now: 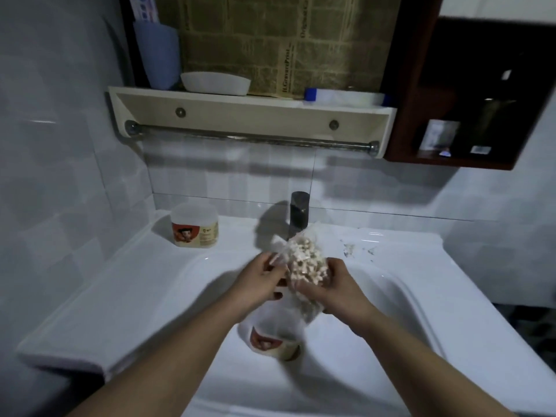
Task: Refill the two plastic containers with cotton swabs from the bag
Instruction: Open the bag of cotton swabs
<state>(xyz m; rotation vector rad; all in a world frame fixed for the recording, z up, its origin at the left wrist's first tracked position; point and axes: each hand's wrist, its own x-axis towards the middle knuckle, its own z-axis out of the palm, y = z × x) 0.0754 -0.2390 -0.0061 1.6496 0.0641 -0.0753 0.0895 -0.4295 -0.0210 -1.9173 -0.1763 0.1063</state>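
Observation:
A clear plastic bag of cotton swabs (307, 263) is held over the white sink basin (376, 296). My right hand (337, 291) grips the bag's lower right side. My left hand (264, 281) pinches the bag's crinkled left edge. Just below the bag, a plastic container (272, 338) with a red and cream label stands in the basin, partly hidden by my hands and the bag. A second container (195, 225) with the same label stands on the sink's back left ledge, apart from both hands.
A dark faucet (298, 216) rises behind the bag. Small white scraps (352, 249) lie on the ledge at right. A wall shelf (249, 111) with a towel rail hangs above, holding a blue cup (158, 52) and a white dish (215, 82). A dark cabinet (469, 94) is at upper right.

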